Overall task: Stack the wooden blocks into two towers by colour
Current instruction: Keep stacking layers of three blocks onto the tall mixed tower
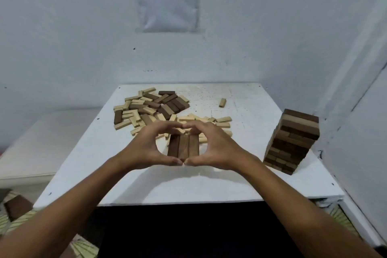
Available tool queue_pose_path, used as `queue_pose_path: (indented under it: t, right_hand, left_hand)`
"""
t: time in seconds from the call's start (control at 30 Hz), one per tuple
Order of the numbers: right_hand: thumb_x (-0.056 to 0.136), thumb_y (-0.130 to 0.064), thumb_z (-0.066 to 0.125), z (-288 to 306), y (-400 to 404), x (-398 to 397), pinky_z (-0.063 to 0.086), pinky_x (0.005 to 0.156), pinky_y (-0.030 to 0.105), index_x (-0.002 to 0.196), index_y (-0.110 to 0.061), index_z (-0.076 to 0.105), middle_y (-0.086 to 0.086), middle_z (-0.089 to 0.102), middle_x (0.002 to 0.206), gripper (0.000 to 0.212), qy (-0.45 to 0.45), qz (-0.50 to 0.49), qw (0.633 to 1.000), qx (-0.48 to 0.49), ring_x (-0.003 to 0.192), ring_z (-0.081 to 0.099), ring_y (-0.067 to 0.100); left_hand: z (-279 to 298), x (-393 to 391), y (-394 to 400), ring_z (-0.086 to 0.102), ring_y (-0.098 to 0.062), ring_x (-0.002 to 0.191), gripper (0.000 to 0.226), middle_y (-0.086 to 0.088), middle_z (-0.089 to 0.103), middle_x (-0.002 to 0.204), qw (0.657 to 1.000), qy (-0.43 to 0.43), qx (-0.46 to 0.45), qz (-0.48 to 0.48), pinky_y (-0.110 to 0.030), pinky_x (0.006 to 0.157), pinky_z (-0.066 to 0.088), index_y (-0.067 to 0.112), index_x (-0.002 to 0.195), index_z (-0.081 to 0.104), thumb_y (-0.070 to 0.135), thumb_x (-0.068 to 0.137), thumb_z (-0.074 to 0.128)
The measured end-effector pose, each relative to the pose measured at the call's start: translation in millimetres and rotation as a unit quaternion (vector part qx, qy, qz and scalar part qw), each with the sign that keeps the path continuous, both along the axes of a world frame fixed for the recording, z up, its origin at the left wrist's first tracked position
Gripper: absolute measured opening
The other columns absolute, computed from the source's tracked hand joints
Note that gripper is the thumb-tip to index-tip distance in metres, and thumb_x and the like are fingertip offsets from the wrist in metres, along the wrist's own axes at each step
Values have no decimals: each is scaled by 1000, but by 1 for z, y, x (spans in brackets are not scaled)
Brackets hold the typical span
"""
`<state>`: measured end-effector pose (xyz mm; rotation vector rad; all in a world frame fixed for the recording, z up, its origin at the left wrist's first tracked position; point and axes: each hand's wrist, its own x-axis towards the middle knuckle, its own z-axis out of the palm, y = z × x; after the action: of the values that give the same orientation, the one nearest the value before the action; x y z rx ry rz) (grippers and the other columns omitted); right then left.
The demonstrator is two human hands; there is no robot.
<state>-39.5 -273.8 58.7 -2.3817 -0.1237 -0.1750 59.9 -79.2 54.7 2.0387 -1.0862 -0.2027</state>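
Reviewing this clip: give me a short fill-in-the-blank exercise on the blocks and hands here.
1. Both hands, left hand and right hand, frame a row of ____ dark brown wooden blocks.
2. The tall brown block tower stands on the white table's ____ side.
3. One light wooden block lies alone, ____ the mixed loose pile.

Answers: three; right; right of

Both forearms extended; left hand (144,148) and right hand (217,148) curved, thumbs and fingertips meeting.
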Motion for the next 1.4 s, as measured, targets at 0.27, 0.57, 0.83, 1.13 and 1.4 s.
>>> queue_pose_path:
  t: [0.27, 0.57, 0.83, 1.13, 1.4]
  right_hand:
    - [65, -32, 86, 93, -57, -30, 38, 73, 9, 129, -35, 48, -9, 60, 112, 75, -70, -86, 994, -23, 97, 53, -3]
    - [54, -50, 81, 112, -140, -82, 47, 90, 31, 123, -45, 49, -13, 59, 118, 76, -71, -187, 979, -30, 112, 53, -2]
    - [55, -43, 82, 91, -175, -107, 43, 83, 23, 121, -37, 53, -12, 59, 118, 72, -39, -225, 973, 2, 112, 53, -4]
    - [55, -44, 84, 66, -185, -107, 43, 92, 27, 123, -38, 54, -9, 61, 118, 75, -17, -240, 970, 25, 114, 53, -3]
    - [53, -45, 84, 58, -186, -105, 43, 94, 30, 121, -40, 54, -8, 61, 115, 74, -18, -243, 970, 27, 113, 53, 1]
  left_hand:
    - [91, 6, -75, 60, 6, 104, 89, 8, 68, 106, 993, -53, -43, -94, -6, 78, 44, 18, 126, 56, 21, 47, 96]
    - [115, -20, -189, 57, -2, 114, 94, 13, 66, 113, 977, -79, -27, -195, -13, 91, 38, 28, 131, 49, 57, 48, 83]
    - [98, -38, -240, 55, 6, 107, 85, 14, 58, 119, 970, -38, 6, -241, -6, 82, 34, 28, 130, 49, 43, 54, 84]
    - [78, -34, -249, 56, -4, 116, 80, 9, 60, 122, 971, -23, 30, -235, -9, 83, 35, 25, 130, 50, 27, 61, 91]
    - [71, -33, -250, 54, -5, 118, 81, 11, 60, 121, 971, -20, 36, -236, -9, 84, 33, 26, 131, 50, 28, 61, 91]
